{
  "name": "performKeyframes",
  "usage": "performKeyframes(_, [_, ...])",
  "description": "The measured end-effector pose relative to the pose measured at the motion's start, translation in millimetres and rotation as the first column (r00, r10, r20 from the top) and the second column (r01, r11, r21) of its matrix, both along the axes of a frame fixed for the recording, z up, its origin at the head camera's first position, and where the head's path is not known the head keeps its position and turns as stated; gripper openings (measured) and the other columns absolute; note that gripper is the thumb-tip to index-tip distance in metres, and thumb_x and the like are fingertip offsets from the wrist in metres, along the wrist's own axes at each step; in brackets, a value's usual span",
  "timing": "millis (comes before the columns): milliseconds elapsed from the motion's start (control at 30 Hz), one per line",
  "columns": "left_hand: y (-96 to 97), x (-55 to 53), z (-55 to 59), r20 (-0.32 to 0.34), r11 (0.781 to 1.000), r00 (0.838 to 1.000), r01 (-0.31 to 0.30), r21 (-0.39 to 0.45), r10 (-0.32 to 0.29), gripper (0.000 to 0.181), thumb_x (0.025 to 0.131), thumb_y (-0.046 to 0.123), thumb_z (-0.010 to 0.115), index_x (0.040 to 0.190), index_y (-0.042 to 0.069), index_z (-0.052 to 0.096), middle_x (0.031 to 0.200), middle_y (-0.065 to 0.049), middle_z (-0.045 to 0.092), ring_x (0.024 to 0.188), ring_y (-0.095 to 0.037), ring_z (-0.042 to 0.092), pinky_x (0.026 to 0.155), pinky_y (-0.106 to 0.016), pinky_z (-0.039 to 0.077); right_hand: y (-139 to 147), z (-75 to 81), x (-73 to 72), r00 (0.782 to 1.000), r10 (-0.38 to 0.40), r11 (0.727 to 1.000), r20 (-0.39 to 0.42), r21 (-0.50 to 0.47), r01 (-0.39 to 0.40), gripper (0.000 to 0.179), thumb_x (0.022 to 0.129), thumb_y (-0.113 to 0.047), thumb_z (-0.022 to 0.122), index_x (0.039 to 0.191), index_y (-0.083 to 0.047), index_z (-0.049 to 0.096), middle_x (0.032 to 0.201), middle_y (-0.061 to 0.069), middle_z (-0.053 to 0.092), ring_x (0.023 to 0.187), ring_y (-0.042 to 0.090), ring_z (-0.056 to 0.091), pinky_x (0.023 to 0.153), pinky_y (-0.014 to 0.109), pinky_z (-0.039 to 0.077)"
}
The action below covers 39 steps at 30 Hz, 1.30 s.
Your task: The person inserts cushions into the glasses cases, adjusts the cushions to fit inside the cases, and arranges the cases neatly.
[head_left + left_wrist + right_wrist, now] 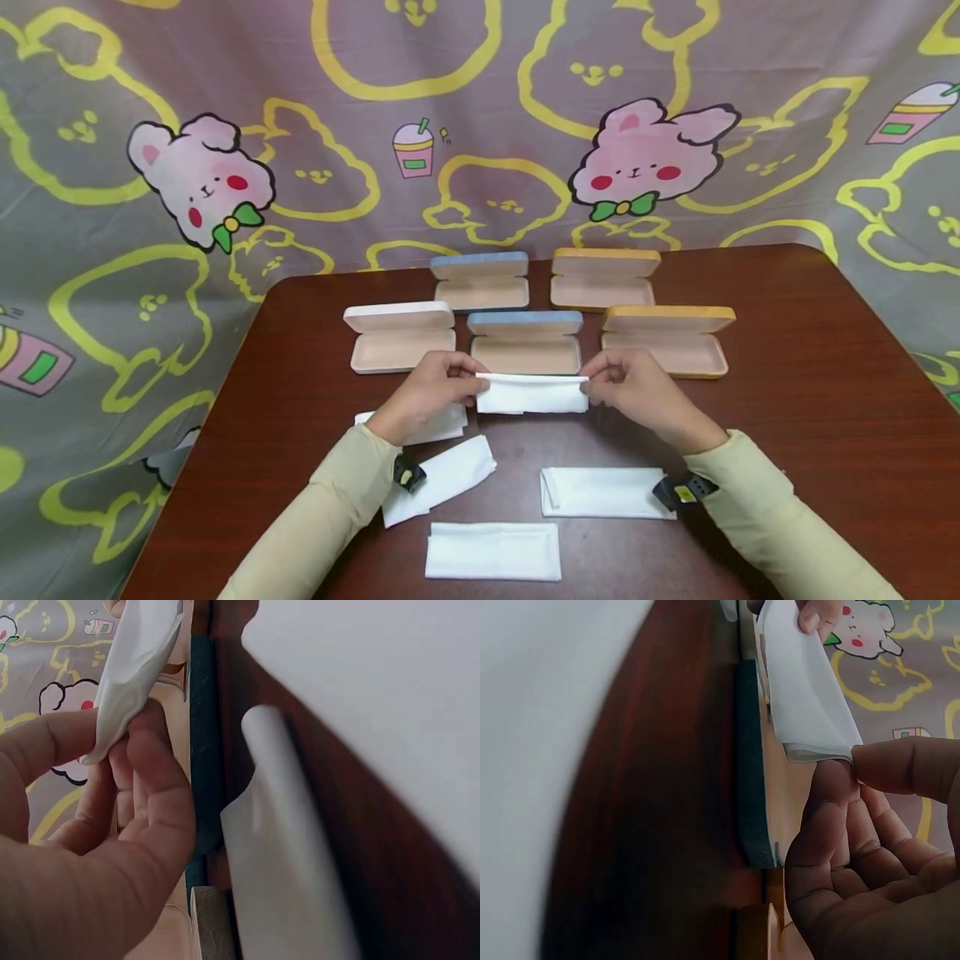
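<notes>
A folded white cloth (532, 394) is stretched level between both hands, just in front of a blue glasses case (525, 354) with its lid raised. My left hand (438, 387) pinches the cloth's left upper corner between thumb and fingers. At the opposite corner, my right hand (637, 390) has the same kind of pinch. The right wrist view shows the layered end of the cloth (806, 697) at the fingertips. In the left wrist view, the cloth (135, 667) sags a little between the hands.
Other cases with raised lids stand around: white (401, 350), orange (667, 354), blue (480, 292) and orange (603, 287) behind. More folded white cloths (492, 552) lie on the brown table (810, 358) near the forearms. A patterned curtain (480, 108) hangs behind the table.
</notes>
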State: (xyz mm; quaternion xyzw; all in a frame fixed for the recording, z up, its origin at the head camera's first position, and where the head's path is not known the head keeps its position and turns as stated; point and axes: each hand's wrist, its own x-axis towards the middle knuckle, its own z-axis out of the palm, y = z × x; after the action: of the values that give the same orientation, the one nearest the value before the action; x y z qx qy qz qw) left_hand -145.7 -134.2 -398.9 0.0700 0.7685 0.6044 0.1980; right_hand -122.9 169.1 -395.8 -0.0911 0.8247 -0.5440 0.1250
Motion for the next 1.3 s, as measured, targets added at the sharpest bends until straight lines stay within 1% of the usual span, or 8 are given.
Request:
performKeyframes(167, [0.4,-8.3,2.2,0.007,0.997,0.997,-0.072,0.032,0.072,0.018,0.088,0.001,0.074,0.104,-0.008,0.07,0.087,-0.008,0.068,0.074,-0.016,0.063,0.071,-0.033,0.056,-3.6,2.8,-11.9,1.0,-0.017,1.0,-0.012,0.016,0.018,0.014,0.088,-0.005,0.072,0.1,0.001,0.069,0.079,0.01,0.068,0.073,0.03,0.063,0.06,0.035,0.051])
performKeyframes(300, [4.0,-18.2,2.0,-0.011,0.992,0.993,-0.121,0.048,0.121,0.018,0.088,0.0,0.075,0.104,-0.007,0.071,0.09,-0.008,0.068,0.075,-0.016,0.063,0.071,-0.033,0.055,-6.5,5.0,-23.9,0.998,-0.042,0.999,-0.055,0.018,0.043,0.012,0.088,-0.004,0.072,0.098,0.002,0.069,0.079,0.011,0.068,0.072,0.029,0.062,0.059,0.034,0.05])
performKeyframes(500, [11.0,-30.1,-0.9,-0.009,0.978,0.982,-0.189,0.087,0.19,0.017,0.087,-0.003,0.074,0.103,-0.01,0.07,0.083,-0.008,0.069,0.071,-0.015,0.062,0.07,-0.033,0.055,-10.2,1.1,-32.4,0.994,-0.076,0.997,-0.08,-0.015,0.075,0.01,0.088,-0.001,0.071,0.097,0.004,0.069,0.078,0.012,0.069,0.073,0.038,0.064,0.06,0.04,0.053])
performKeyframes(767, [11.9,-33.4,-3.0,-0.013,0.963,0.966,-0.257,0.078,0.259,0.019,0.086,-0.003,0.075,0.103,-0.009,0.07,0.09,-0.011,0.07,0.072,-0.014,0.064,0.072,-0.035,0.056,-13.1,-4.0,-37.1,0.984,-0.089,0.996,-0.154,0.0,0.091,0.008,0.088,0.001,0.07,0.095,0.004,0.07,0.078,0.012,0.069,0.073,0.037,0.064,0.056,0.03,0.051])
performKeyframes(933, [14.0,-33.6,-4.0,0.007,0.942,0.952,-0.304,0.143,0.306,0.02,0.083,-0.009,0.075,0.1,-0.01,0.063,0.08,-0.01,0.068,0.066,-0.014,0.064,0.067,-0.032,0.056,-13.7,-5.4,-40.7,0.975,-0.092,0.994,-0.201,0.046,0.103,0.006,0.088,0.0,0.07,0.093,0.001,0.071,0.076,0.01,0.069,0.064,0.028,0.061,0.052,0.028,0.047])
performKeyframes(1067, [15.5,-34.2,-4.9,0.02,0.925,0.942,-0.333,0.181,0.335,0.028,0.081,-0.014,0.074,0.098,-0.007,0.053,0.078,-0.009,0.065,0.063,-0.016,0.063,0.062,-0.031,0.054,-14.7,-5.3,-41.6,0.97,-0.088,0.991,-0.227,0.079,0.109,0.006,0.088,-0.001,0.07,0.093,0.0,0.072,0.075,0.008,0.069,0.059,0.02,0.059,0.05,0.028,0.046])
performKeyframes(1133, [15.7,-34.8,-4.3,0.014,0.923,0.937,-0.345,0.169,0.348,0.032,0.08,-0.015,0.075,0.098,-0.005,0.051,0.079,-0.011,0.065,0.064,-0.016,0.063,0.061,-0.031,0.054,-15.2,-4.8,-41.7,0.968,-0.087,0.989,-0.236,0.095,0.112,0.006,0.087,-0.002,0.071,0.093,0.0,0.072,0.075,0.007,0.069,0.058,0.018,0.058,0.05,0.028,0.046])
performKeyframes(1300, [15.7,-37.8,-1.4,-0.072,0.926,0.923,-0.376,0.045,0.378,0.039,0.077,-0.013,0.08,0.099,-0.001,0.05,0.082,-0.014,0.07,0.069,-0.015,0.065,0.063,-0.031,0.055,-16.0,-4.5,-42.4,0.967,-0.078,0.987,-0.245,0.12,0.11,0.007,0.088,-0.002,0.072,0.094,0.0,0.073,0.076,0.006,0.07,0.058,0.017,0.059,0.05,0.029,0.047])
